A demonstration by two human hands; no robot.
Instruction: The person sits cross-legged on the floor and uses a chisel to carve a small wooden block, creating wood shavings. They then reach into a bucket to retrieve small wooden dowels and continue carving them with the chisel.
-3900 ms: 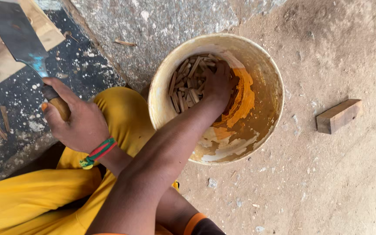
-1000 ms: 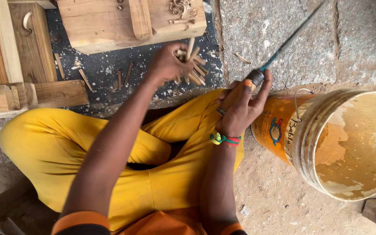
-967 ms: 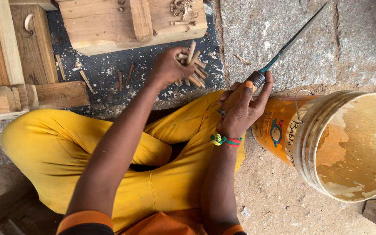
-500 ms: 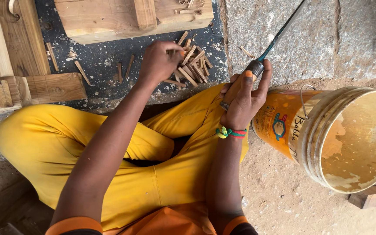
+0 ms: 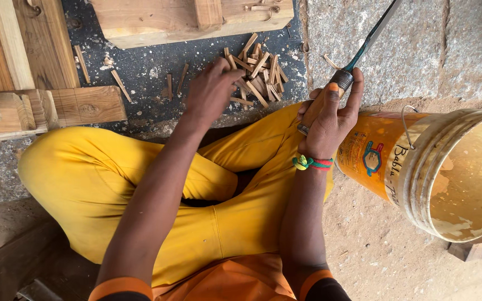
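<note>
Over on the left lie wooden planks. The left hand reaches to the pile of small wood sticks on the dark slab, fingers curled over them; whether it has one pinched, I cannot tell. Best to single out one stick cleanly. The right hand wraps tight round the chisel; bucket far right.

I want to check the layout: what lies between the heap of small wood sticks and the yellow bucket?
In the head view, the right hand gripping a chisel handle lies between the sticks and the bucket.
</note>
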